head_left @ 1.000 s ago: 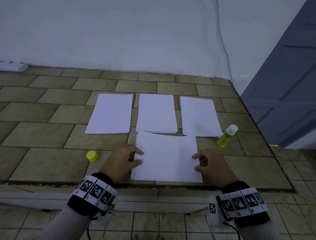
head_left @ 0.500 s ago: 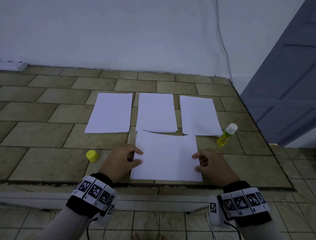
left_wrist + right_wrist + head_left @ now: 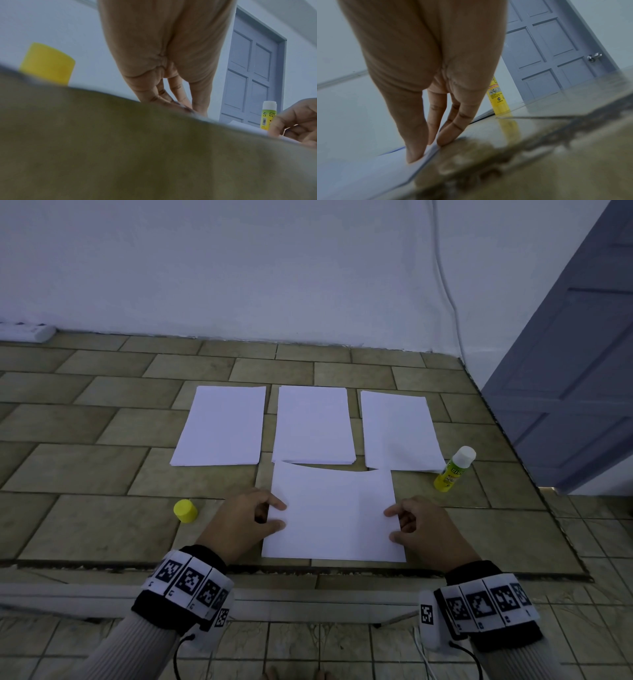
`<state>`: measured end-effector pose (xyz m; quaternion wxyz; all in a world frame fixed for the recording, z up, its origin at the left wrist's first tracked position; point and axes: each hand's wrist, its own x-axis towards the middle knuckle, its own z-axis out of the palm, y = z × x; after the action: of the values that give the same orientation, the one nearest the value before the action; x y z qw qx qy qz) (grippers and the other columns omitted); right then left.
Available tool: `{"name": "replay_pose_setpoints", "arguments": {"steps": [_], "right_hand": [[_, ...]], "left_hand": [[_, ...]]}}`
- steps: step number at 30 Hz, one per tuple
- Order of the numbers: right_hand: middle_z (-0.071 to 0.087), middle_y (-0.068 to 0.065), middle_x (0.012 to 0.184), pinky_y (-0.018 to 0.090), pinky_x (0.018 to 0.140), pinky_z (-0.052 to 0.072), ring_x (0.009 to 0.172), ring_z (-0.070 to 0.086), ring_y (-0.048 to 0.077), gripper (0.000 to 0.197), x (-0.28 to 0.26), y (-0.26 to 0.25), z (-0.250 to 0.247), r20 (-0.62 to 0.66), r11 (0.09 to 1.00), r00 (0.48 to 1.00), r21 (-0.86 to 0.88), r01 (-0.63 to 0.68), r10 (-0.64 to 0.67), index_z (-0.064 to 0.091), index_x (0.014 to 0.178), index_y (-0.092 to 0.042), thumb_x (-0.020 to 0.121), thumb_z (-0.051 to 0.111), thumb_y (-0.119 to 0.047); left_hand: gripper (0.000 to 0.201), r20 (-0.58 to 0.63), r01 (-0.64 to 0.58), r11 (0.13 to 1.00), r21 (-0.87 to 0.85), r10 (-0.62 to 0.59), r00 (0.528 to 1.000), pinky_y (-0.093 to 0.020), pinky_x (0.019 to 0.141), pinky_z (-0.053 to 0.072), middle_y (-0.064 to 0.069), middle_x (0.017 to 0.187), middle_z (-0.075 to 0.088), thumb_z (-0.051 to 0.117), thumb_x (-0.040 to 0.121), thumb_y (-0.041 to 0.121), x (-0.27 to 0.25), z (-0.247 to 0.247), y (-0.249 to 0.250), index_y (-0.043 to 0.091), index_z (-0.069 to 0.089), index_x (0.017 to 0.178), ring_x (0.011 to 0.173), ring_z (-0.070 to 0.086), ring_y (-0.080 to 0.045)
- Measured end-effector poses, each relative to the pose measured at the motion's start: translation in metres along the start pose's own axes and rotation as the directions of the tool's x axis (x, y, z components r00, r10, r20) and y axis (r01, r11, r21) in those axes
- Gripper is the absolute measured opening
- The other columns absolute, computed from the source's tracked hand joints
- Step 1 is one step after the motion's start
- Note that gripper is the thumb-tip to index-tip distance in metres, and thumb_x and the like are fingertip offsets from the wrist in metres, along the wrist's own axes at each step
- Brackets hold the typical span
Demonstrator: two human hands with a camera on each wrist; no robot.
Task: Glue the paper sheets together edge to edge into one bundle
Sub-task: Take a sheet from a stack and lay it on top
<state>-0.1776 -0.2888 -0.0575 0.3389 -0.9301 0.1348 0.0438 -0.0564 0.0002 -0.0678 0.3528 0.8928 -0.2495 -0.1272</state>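
Note:
A wide white sheet [image 3: 334,515] lies on the tiled floor in front of me. My left hand [image 3: 274,517] pinches its left edge between thumb and forefinger. My right hand [image 3: 394,525] pinches its right edge the same way, thumb on top of the paper [image 3: 368,175]. Beyond the sheet, three white paper stacks sit in a row: left [image 3: 221,426], middle [image 3: 313,426] and right [image 3: 399,433]. The sheet's far edge reaches the middle and right stacks. An uncapped yellow glue stick [image 3: 454,470] stands to the right, and its yellow cap [image 3: 185,510] stands left of my left hand.
A step edge [image 3: 308,571] runs just in front of the sheet. A blue-grey door [image 3: 575,371] stands at the right, and a white wall with a hanging cable [image 3: 445,285] lies behind. A white power strip [image 3: 27,332] sits at the far left.

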Motion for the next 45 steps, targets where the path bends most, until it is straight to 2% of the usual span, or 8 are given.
{"name": "replay_pose_setpoints", "arguments": {"steps": [12,14,17,20,25,33,39,45], "right_hand": [[0.048,0.001,0.092,0.009,0.069,0.041,0.079,0.054,0.015,0.033,0.0,-0.003,0.001,0.0,1.0,1.0,-0.029,-0.013,0.013,0.063,0.105,-0.02,0.078,0.073,-0.004],[0.045,-0.001,0.1,0.012,0.077,0.039,0.092,0.052,0.015,0.034,0.001,-0.003,0.003,0.009,0.997,1.0,-0.071,-0.019,0.019,0.063,0.109,-0.02,0.079,0.072,-0.007],[0.042,0.002,0.126,0.025,0.099,0.036,0.122,0.039,0.02,0.036,0.001,-0.007,0.003,0.027,0.978,0.999,-0.209,-0.017,0.023,0.061,0.115,-0.022,0.082,0.071,-0.014],[0.039,0.001,0.136,0.03,0.103,0.033,0.128,0.034,0.021,0.036,-0.001,-0.015,0.001,0.02,0.944,0.999,-0.33,-0.018,0.026,0.059,0.118,-0.025,0.084,0.068,-0.021],[0.038,0.0,0.138,0.032,0.101,0.033,0.13,0.032,0.021,0.032,-0.005,-0.032,0.001,0.011,0.878,0.998,-0.477,-0.042,0.054,0.055,0.121,-0.026,0.089,0.06,-0.028],[-0.005,-0.002,0.161,0.047,0.12,-0.004,0.148,-0.01,0.013,0.077,0.005,-0.09,0.054,0.175,0.918,0.975,-0.347,0.192,-0.138,0.014,0.152,-0.02,0.09,0.013,-0.065],[0.0,-0.002,0.161,0.045,0.117,-0.014,0.147,-0.008,0.009,0.094,0.033,-0.1,0.106,0.147,0.889,0.948,-0.33,0.316,-0.282,0.004,0.153,-0.016,0.077,-0.008,-0.07],[0.01,-0.001,0.161,0.046,0.118,-0.007,0.148,0.004,0.011,0.105,0.037,-0.063,0.091,0.039,0.865,0.975,-0.453,0.214,-0.221,0.013,0.153,-0.016,0.074,-0.025,-0.075]], "left_hand": [[0.023,-0.012,-0.038,0.998,0.054,0.039,0.999,-0.01,0.061,0.038,0.007,0.078,0.056,0.078,0.081,0.023,0.0,0.002,0.001,0.032,0.062,0.095,0.068,0.051,-0.006],[0.025,0.006,-0.025,0.987,0.159,0.024,1.0,-0.01,0.068,0.036,0.011,0.099,0.055,0.076,0.082,0.03,0.0,0.002,0.001,0.03,0.064,0.104,0.083,0.052,-0.004],[0.041,-0.005,-0.034,0.937,0.349,0.038,0.999,-0.033,0.102,0.038,0.0,0.141,0.041,0.071,0.081,0.042,0.002,0.004,-0.001,0.026,0.06,0.117,0.131,0.039,-0.019],[0.073,0.027,-0.042,0.922,0.384,0.034,0.999,-0.042,0.12,0.015,-0.007,0.16,0.019,0.032,0.082,0.065,0.005,0.014,0.004,0.021,0.045,0.139,0.149,0.012,-0.022],[0.115,0.073,-0.043,0.852,0.521,0.006,0.997,-0.039,0.117,-0.009,-0.003,0.163,-0.01,-0.034,0.066,0.074,0.018,0.038,0.002,0.011,0.001,0.155,0.149,-0.011,-0.014],[0.097,0.03,-0.063,0.841,0.537,0.056,0.998,-0.044,0.118,-0.004,-0.012,0.161,0.009,-0.017,0.087,0.067,0.01,0.046,-0.011,0.003,0.016,0.153,0.15,0.006,-0.024],[0.067,0.021,-0.106,0.788,0.606,0.118,0.993,-0.052,0.107,0.017,-0.022,0.147,0.041,0.022,0.098,0.043,0.011,0.049,-0.018,-0.004,0.047,0.138,0.136,0.041,-0.037],[0.078,-0.026,-0.064,0.797,0.601,0.1,0.995,-0.052,0.112,0.024,-0.021,0.148,0.041,0.005,0.101,0.052,0.012,0.05,-0.016,-0.003,0.045,0.14,0.138,0.04,-0.033]]}}
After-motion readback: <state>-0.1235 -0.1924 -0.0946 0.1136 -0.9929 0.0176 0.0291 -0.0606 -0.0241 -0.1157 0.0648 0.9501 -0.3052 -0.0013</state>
